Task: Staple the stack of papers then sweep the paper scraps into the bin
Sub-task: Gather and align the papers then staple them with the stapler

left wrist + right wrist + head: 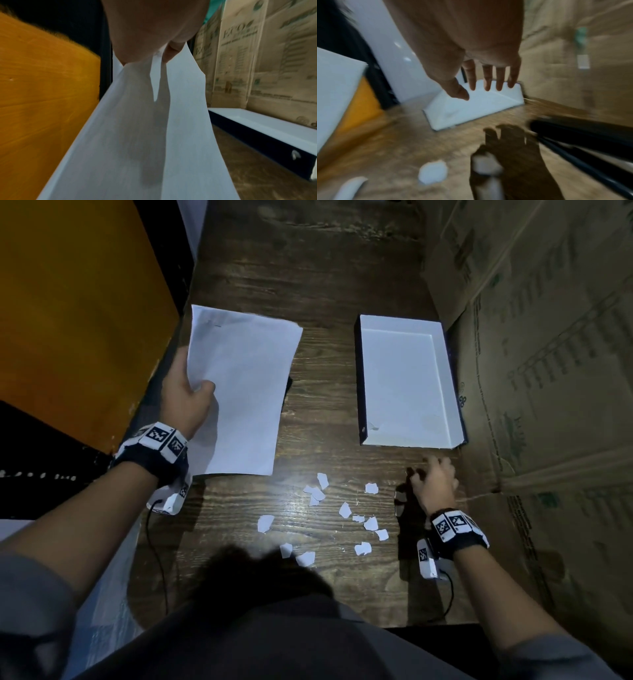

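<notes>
Papers (239, 392): left hand (186, 397) is pinching the stack's near-left edge, thumb on top, and lifting that edge off the table (325, 285); a staple seems to be showing at the far corner. Stapler (402, 501): lying under the right hand (436, 486), whose fingers (488, 79) are spreading, holding nothing. Scraps (342, 510): lying unswept left of that hand. Bin (407, 385): sitting just beyond its fingertips, nearly bare. Sweeping looks outstanding.

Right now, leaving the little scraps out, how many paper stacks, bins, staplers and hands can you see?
paper stack: 1
bin: 1
stapler: 1
hands, left hand and right hand: 2
Total: 5
</notes>
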Demonstrator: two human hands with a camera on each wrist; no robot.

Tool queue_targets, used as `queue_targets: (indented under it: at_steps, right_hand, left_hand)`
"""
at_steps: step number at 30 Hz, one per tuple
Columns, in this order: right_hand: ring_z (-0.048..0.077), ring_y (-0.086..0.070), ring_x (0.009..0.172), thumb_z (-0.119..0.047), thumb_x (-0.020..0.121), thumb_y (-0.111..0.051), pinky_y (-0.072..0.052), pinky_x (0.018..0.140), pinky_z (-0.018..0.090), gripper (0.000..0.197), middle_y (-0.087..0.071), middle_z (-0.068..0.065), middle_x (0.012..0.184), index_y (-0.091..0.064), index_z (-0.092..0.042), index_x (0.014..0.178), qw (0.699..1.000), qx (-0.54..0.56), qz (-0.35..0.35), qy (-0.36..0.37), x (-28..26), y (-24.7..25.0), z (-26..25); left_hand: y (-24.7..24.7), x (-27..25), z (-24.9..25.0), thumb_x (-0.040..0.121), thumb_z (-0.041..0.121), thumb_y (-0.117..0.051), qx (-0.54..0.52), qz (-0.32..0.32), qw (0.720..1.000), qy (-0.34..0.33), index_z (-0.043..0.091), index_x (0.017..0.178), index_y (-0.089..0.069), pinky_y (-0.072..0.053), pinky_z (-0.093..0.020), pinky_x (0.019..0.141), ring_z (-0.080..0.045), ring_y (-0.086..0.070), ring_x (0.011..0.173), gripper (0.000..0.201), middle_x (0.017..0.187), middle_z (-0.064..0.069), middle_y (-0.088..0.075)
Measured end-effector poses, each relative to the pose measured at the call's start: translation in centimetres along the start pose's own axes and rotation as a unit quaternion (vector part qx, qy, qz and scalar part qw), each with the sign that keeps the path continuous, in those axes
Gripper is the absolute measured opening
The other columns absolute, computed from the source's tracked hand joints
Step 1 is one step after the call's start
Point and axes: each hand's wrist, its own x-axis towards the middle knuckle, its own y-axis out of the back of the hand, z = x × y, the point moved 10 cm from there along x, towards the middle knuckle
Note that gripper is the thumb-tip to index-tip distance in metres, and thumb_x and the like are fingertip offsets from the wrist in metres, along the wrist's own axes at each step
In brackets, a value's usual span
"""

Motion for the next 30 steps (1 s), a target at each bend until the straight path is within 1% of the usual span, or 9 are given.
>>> queue_targets:
  at_steps: [4,7,10,14,17,19,23,26,30]
  right_hand:
    - [0.011,-0.046,0.115,-0.008,0.082,-0.068,-0.041,0.105,0.031,0.046,-0.045,0.006,0.13,-0.053,-0.015,0.125,0.96,0.219,-0.065,0.16,0.9,0.8,-12.8]
    - [0.01,-0.039,0.127,-0.009,0.073,-0.079,-0.034,0.107,0.024,0.08,-0.037,0.003,0.142,-0.036,-0.015,0.14,0.909,0.341,-0.142,0.192,2.6,0.4,-19.4]
    - [0.012,-0.04,0.134,-0.012,0.06,-0.088,-0.035,0.11,0.029,0.105,-0.039,0.003,0.147,-0.026,-0.015,0.144,0.866,0.424,-0.212,0.158,5.0,-0.2,-21.2]
    - [0.013,-0.069,0.099,0.01,0.073,-0.073,-0.057,0.082,0.027,0.061,-0.069,0.007,0.111,-0.049,0.002,0.128,0.829,0.492,-0.245,0.102,7.0,0.9,-17.5]
    - [0.015,-0.07,0.094,0.016,0.082,-0.059,-0.056,0.078,0.025,0.043,-0.071,0.009,0.106,-0.053,0.004,0.122,0.796,0.564,-0.212,0.059,8.6,2.4,-12.7]
    - [0.012,-0.071,0.089,0.016,0.084,-0.056,-0.057,0.075,0.023,0.039,-0.07,0.009,0.105,-0.053,0.003,0.121,0.804,0.57,-0.168,0.029,10.2,3.3,-9.2]
    - [0.021,-0.069,0.092,0.013,0.086,-0.056,-0.057,0.083,0.032,0.033,-0.073,0.003,0.1,-0.058,-0.001,0.116,0.85,0.513,-0.111,-0.031,14.3,3.0,-3.5]
    - [0.029,-0.063,0.095,0.012,0.085,-0.059,-0.052,0.079,0.031,0.032,-0.066,0.015,0.113,-0.058,0.003,0.116,0.893,0.432,-0.1,-0.076,17.4,1.5,-0.7]
    - [0.033,-0.057,0.11,0.001,0.085,-0.066,-0.045,0.089,0.033,0.042,-0.06,0.019,0.121,-0.05,0.01,0.122,0.947,0.285,-0.095,-0.109,21.3,0.0,1.5]
  left_hand:
    - [-0.2,0.0,4.9,0.086,-0.001,-0.052,-0.047,-0.013,0.998,-0.04,0.038,0.117,-0.046,-0.052,-0.015,0.084,0.012,-0.057,0.105,0.05,0.107,0.034,-0.059]
    - [-1.6,0.7,8.7,0.084,-0.004,-0.054,-0.074,-0.025,0.994,-0.072,0.037,0.112,-0.048,-0.053,-0.022,0.089,0.003,-0.06,0.109,0.05,0.11,0.02,-0.061]
    - [-3.6,1.9,11.5,0.081,-0.007,-0.057,-0.122,-0.031,0.987,-0.105,0.026,0.121,-0.047,-0.049,-0.024,0.094,-0.005,-0.059,0.115,0.053,0.118,0.01,-0.061]
    - [-8.6,3.6,12.7,0.082,-0.007,-0.059,-0.184,-0.042,0.98,-0.064,0.018,0.128,-0.045,-0.048,-0.01,0.083,0.012,-0.06,0.103,0.055,0.116,0.014,-0.059]
    - [-14.9,4.4,10.7,0.079,-0.006,-0.063,-0.285,-0.08,0.955,0.021,0.014,0.12,-0.048,-0.056,-0.031,0.084,-0.01,-0.068,0.101,0.047,0.116,-0.004,-0.067]
    - [-20.2,4.0,8.5,0.076,0.002,-0.068,-0.293,-0.148,0.94,0.089,0.01,0.123,-0.049,-0.054,-0.046,0.091,-0.028,-0.065,0.107,0.051,0.125,-0.017,-0.064]
    - [-31.1,2.3,3.2,0.078,-0.007,-0.058,-0.053,-0.306,0.94,0.139,0.009,0.132,-0.038,-0.054,-0.043,0.089,-0.03,-0.06,0.11,0.059,0.122,-0.015,-0.059]
    - [-36.0,2.4,0.8,0.086,-0.009,-0.048,0.053,-0.315,0.931,0.175,0.005,0.142,-0.024,-0.045,-0.026,0.073,-0.018,-0.047,0.099,0.062,0.113,-0.005,-0.045]
    - [-40.0,4.0,-0.4,0.091,-0.004,-0.048,0.146,-0.304,0.924,0.179,-0.001,0.149,-0.012,-0.027,-0.024,0.082,-0.016,-0.031,0.099,0.068,0.11,-0.006,-0.026]
